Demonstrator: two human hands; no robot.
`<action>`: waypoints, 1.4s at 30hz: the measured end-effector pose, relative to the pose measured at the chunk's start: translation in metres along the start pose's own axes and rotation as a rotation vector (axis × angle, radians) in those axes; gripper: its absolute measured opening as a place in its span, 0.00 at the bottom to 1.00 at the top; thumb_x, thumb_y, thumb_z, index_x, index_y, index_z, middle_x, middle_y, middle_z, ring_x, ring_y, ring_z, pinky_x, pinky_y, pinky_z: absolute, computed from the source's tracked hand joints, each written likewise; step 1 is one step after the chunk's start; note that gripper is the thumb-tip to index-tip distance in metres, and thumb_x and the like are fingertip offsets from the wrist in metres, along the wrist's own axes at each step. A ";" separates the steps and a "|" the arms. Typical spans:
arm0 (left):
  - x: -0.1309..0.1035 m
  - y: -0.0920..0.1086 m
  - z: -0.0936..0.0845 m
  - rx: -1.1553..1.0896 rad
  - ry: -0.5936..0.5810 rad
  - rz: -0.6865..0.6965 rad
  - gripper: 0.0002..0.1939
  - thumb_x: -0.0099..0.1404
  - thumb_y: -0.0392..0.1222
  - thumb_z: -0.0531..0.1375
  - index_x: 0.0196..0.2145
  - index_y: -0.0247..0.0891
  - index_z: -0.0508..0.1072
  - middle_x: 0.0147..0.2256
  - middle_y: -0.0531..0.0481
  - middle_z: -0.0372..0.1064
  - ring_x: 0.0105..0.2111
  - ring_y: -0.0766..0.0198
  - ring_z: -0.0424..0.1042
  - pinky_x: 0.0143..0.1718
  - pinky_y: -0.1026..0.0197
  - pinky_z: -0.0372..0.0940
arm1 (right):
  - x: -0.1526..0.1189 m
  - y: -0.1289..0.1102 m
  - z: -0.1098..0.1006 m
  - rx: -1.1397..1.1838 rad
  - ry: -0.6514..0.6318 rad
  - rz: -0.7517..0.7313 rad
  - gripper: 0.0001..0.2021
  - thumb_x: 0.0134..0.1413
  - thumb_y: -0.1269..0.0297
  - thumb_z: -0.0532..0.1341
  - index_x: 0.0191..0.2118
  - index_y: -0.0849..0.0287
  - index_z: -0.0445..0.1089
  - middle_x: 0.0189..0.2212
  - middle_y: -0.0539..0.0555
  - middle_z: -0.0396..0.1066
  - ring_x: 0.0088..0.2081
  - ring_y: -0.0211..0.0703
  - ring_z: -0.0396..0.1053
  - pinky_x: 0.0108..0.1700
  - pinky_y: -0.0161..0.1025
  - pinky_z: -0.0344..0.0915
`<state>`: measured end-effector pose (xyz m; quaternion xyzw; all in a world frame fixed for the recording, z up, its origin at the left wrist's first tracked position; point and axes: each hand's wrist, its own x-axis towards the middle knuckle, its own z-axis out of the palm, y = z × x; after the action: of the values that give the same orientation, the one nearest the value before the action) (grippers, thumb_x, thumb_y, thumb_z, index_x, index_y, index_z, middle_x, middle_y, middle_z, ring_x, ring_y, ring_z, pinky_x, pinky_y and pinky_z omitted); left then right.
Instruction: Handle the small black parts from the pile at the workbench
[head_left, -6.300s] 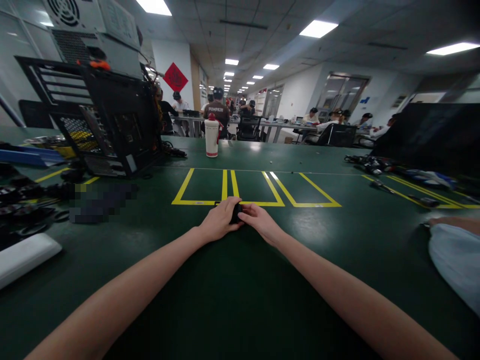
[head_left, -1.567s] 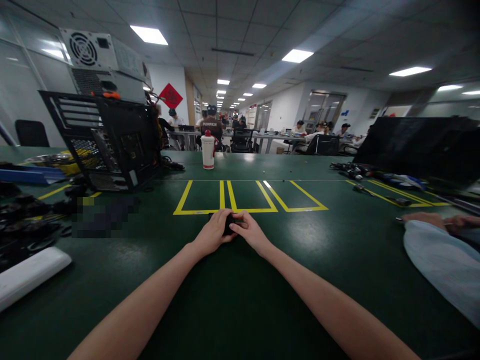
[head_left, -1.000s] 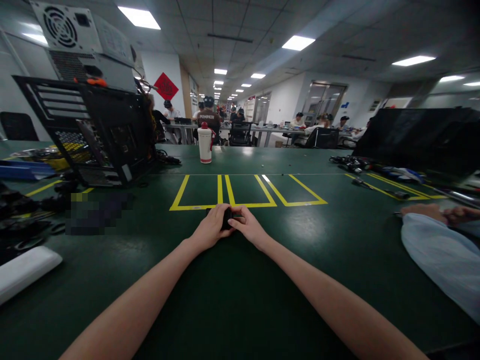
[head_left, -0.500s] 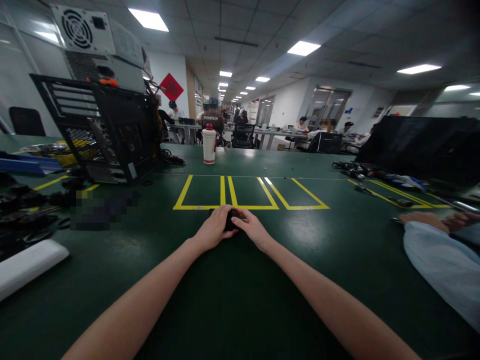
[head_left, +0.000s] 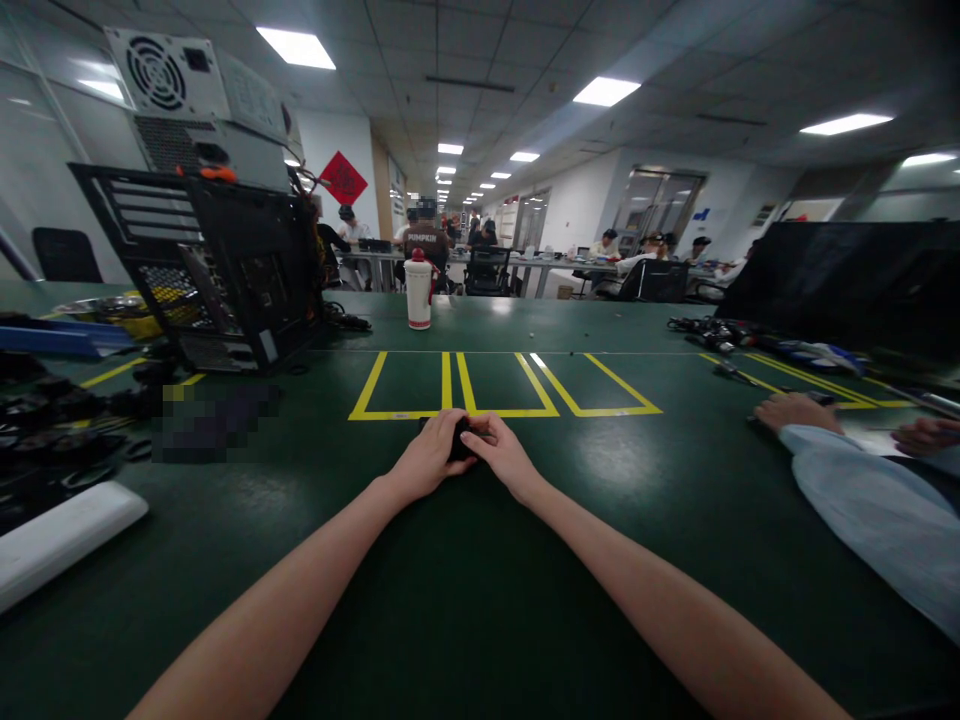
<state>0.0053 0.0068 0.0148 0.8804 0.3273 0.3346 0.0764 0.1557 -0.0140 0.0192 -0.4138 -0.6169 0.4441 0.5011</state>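
Observation:
Both of my hands meet at the middle of the green table (head_left: 480,580), around a small black object (head_left: 458,440) whose kind I cannot make out. My left hand (head_left: 433,447) is wrapped over its top and left side, hiding most of it. From the right, my right hand (head_left: 501,450) grips it with thumb and bent fingers. Just beyond my hands, yellow tape outlines (head_left: 510,414) mark the table. Farther back stands a white cup with a red lid (head_left: 418,292).
At left are an open black computer case (head_left: 225,270) topped by power supplies (head_left: 187,80), dark cables (head_left: 45,400) and a white bar (head_left: 71,540). A co-worker's sleeve (head_left: 870,510) and hand (head_left: 799,411) lie at right, near a black monitor (head_left: 847,295) and cables (head_left: 709,335).
My hands keep the same hold on the black object. At right, the co-worker's hand and sleeve have shifted left and slightly away from me. The view has moved very slightly.

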 end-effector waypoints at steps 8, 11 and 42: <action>0.000 0.003 -0.002 0.017 -0.005 0.010 0.29 0.53 0.39 0.58 0.49 0.40 0.49 0.47 0.44 0.54 0.48 0.54 0.58 0.48 0.47 0.56 | 0.000 0.005 -0.003 0.038 -0.066 0.020 0.16 0.42 0.63 0.60 0.41 0.56 0.62 0.40 0.52 0.64 0.43 0.41 0.63 0.47 0.44 0.59; 0.000 0.003 -0.001 0.014 -0.006 0.010 0.29 0.52 0.37 0.58 0.50 0.40 0.49 0.47 0.44 0.54 0.48 0.53 0.58 0.48 0.47 0.56 | -0.004 0.003 -0.002 0.040 -0.072 -0.005 0.15 0.42 0.63 0.60 0.40 0.56 0.61 0.40 0.51 0.63 0.42 0.41 0.63 0.46 0.42 0.60; 0.001 0.000 0.000 -0.010 -0.010 0.014 0.28 0.53 0.39 0.59 0.49 0.41 0.50 0.46 0.45 0.54 0.47 0.54 0.59 0.47 0.48 0.58 | 0.000 0.004 -0.004 0.004 -0.065 0.045 0.16 0.44 0.60 0.59 0.41 0.57 0.62 0.42 0.54 0.64 0.44 0.44 0.62 0.44 0.43 0.60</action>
<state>0.0056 0.0074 0.0154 0.8839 0.3191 0.3325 0.0800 0.1604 -0.0125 0.0159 -0.4118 -0.6225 0.4695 0.4717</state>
